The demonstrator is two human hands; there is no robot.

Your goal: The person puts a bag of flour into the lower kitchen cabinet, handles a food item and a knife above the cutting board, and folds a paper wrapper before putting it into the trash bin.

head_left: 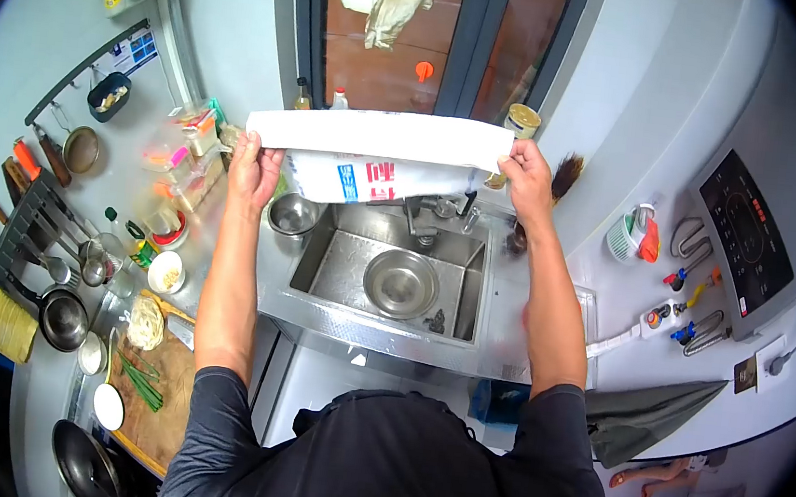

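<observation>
Stretched between my two hands is a white bag (381, 136) with blue and red print, its upper edge folded over in a wide band. The bag's left end is pinched by my left hand (254, 173), thumb on top. Gripping the right end is my right hand (530, 187). Both arms reach forward, and the bag hangs above the back edge of the steel sink (325, 275). Inside the sink sits a round metal basin (401, 284). The faucet (419, 222) shows just below the bag. What the bag contains, if anything, is hidden.
On the left, a wooden cutting board (169, 414) bears green scallions (142, 380), pale leafy vegetable (147, 322) and a knife (181, 330). A metal bowl (293, 214) stands by the sink. Utensils and a small pan (64, 318) hang at left. A water heater (746, 237) hangs right.
</observation>
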